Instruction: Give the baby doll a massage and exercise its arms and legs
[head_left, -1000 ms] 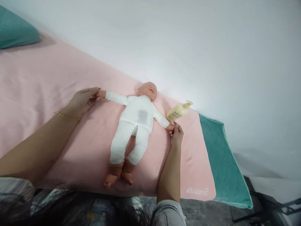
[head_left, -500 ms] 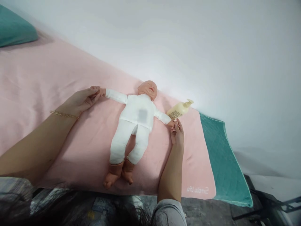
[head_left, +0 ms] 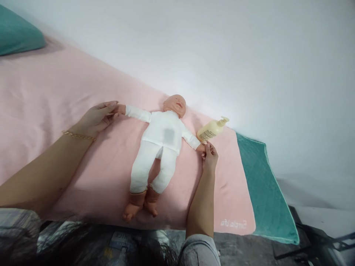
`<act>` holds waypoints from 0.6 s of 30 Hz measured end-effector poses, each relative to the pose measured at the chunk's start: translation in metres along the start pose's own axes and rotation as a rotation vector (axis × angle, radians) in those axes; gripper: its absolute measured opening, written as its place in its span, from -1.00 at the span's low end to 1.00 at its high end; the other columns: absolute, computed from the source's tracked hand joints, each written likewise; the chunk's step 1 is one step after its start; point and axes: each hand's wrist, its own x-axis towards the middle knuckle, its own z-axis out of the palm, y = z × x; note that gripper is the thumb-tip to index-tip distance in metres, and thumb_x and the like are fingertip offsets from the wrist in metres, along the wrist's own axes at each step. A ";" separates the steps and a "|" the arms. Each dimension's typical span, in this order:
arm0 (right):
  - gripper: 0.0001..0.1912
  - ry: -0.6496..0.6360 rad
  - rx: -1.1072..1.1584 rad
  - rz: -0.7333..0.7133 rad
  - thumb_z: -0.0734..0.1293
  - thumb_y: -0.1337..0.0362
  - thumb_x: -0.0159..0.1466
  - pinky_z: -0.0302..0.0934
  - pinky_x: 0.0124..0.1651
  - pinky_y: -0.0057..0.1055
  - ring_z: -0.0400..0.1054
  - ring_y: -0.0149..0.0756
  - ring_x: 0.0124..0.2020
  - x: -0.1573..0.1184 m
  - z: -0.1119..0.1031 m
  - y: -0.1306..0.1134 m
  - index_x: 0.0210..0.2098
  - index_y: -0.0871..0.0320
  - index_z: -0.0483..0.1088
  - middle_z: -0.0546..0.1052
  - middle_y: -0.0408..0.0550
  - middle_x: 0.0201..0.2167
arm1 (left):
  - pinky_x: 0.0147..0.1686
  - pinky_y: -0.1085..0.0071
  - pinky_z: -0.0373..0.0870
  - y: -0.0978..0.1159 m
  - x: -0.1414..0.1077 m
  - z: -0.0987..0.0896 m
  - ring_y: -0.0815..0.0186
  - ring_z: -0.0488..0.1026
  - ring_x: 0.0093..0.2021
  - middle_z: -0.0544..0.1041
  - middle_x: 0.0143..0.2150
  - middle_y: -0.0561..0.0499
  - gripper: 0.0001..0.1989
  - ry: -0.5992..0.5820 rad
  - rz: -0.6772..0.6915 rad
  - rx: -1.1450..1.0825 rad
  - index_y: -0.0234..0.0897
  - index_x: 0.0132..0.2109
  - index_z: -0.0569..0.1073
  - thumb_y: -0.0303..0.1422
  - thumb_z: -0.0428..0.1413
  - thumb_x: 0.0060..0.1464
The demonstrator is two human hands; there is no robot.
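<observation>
Soft, cool, fairly dim light is brightest on the wall (head_left: 177, 66) behind the doll (head_left: 163, 129), whose white clothes look pale and low in detail, while the bottom edge sinks into murky dark. Faint, soft-edged shadows lie on the pink sheet (head_left: 102, 162) and low on the wall at the right. Wide-angle stretching swells the forearm (head_left: 39, 173) at the left edge, and fine print on the bottle (head_left: 210, 130) is smudged.

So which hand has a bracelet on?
The left hand, at the doll's arm farther from the pump bottle: a gold bracelet circles its wrist, while the right hand wears none.
</observation>
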 end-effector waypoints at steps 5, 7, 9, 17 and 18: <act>-0.45 0.043 -0.094 -0.039 0.34 -0.11 0.15 -0.06 -0.64 -0.53 0.09 -0.58 -0.68 0.000 0.002 0.002 -0.05 0.16 0.50 0.55 -0.11 -0.37 | -0.39 0.66 0.49 0.001 -0.002 0.003 0.47 0.51 -0.42 0.58 -0.34 -0.08 -0.86 0.010 0.010 -0.029 -0.39 -0.14 0.56 -0.51 0.09 0.24; -0.48 0.043 -0.117 -0.050 0.32 -0.09 0.17 -0.01 -0.62 -0.52 0.13 -0.56 -0.68 0.000 0.003 0.002 -0.05 0.15 0.49 0.55 -0.12 -0.38 | -0.35 0.68 0.50 0.003 -0.001 0.005 0.48 0.53 -0.39 0.58 -0.35 -0.06 -0.81 0.062 -0.031 -0.079 -0.39 -0.12 0.54 -0.56 0.03 0.26; -0.50 0.031 -0.108 -0.043 0.32 -0.06 0.18 0.05 -0.59 -0.52 0.18 -0.54 -0.65 0.001 0.002 0.003 -0.02 0.11 0.46 0.54 -0.13 -0.38 | -0.31 0.70 0.51 0.005 0.001 0.006 0.49 0.54 -0.35 0.57 -0.36 -0.02 -0.82 0.118 -0.080 -0.126 -0.39 -0.11 0.52 -0.59 0.03 0.25; -0.43 -0.080 0.122 0.042 0.48 0.03 0.05 0.13 -0.49 -0.54 0.25 -0.56 -0.52 0.005 -0.003 0.003 0.04 0.00 0.43 0.48 -0.15 -0.21 | -0.24 0.71 0.52 0.009 0.000 0.010 0.49 0.56 -0.31 0.53 -0.38 0.02 -0.77 0.087 -0.104 -0.161 -0.43 -0.11 0.47 -0.71 0.00 0.20; -0.42 -0.086 0.130 0.041 0.49 0.04 0.03 0.13 -0.49 -0.54 0.25 -0.57 -0.52 0.005 -0.003 0.002 0.04 0.00 0.44 0.47 -0.16 -0.22 | -0.24 0.70 0.52 0.008 -0.001 0.009 0.49 0.56 -0.31 0.52 -0.38 0.02 -0.76 0.079 -0.093 -0.152 -0.43 -0.10 0.47 -0.71 0.01 0.19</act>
